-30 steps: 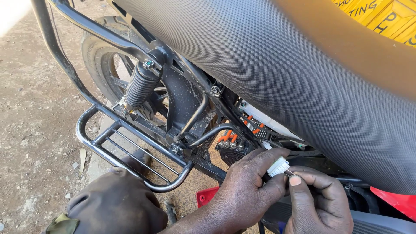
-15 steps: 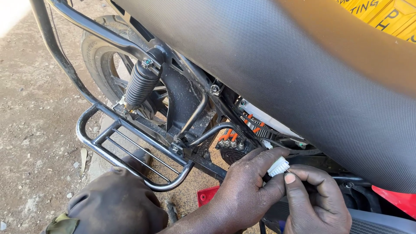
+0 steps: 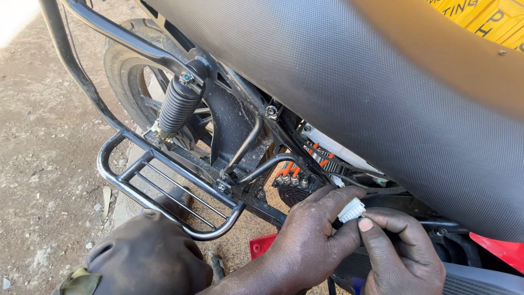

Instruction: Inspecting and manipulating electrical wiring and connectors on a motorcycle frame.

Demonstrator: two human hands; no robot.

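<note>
Head view looks down along the side of a motorcycle, under its broad black textured vinyl seat (image 3: 349,93). Just below the seat's lower edge, toward the front of the frame, both hands meet on a small white ribbed plastic wiring connector (image 3: 351,210). The left hand (image 3: 305,246) comes up from below the seat, its fingers (image 3: 333,198) curled over and behind the connector, thumb pressed against its lower side, so the grip is closed on the piece. The right hand (image 3: 401,257) sits just beside it, forefinger and thumb pinched narrow against the connector's right end. The connector's long axis runs slantwise, its upper end pointing up and to the right toward the seat, its lower end tucked into the left palm; whatever wire leaves it is hidden by the fingers.

Left of the seat, a black coiled rear shock absorber (image 3: 177,106) stands tilted beside the knobbly rear tyre (image 3: 123,71). Below the seat and left of the hands, a black tubular steel footrest rack (image 3: 158,186) juts out over the dusty ground (image 3: 38,164). Orange-capped terminals (image 3: 289,170) show in the frame opening just under the seat, near the left knuckles. A red panel (image 3: 502,248) peeks out under the seat's right end.
</note>
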